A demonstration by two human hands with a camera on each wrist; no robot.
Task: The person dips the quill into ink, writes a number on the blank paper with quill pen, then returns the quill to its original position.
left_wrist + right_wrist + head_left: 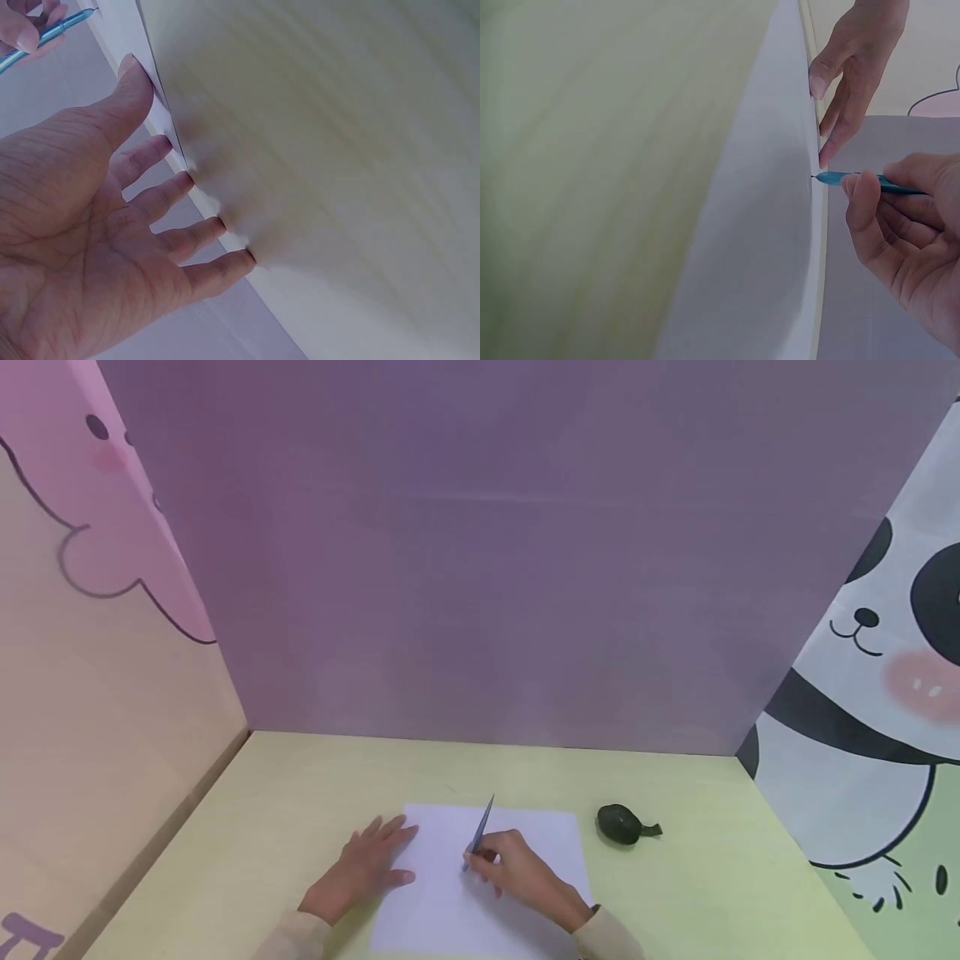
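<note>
Pinching the pen (pixel 482 822) low, the right hand (pixel 517 864) points its tip down near the middle of the white paper (pixel 423 914), shaft leaning away from the person; the left hand (pixel 366 864), farther off, rests spread at the sheet's left edge.

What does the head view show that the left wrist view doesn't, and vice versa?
Only the head view shows the dark, rounded object with a narrow neck and black-and-white panda mural. Only the left wrist view shows the palm of the left hand. Both show that hand, the right hand holding a slim blue pen, white paper and pale yellow tabletop.
</note>
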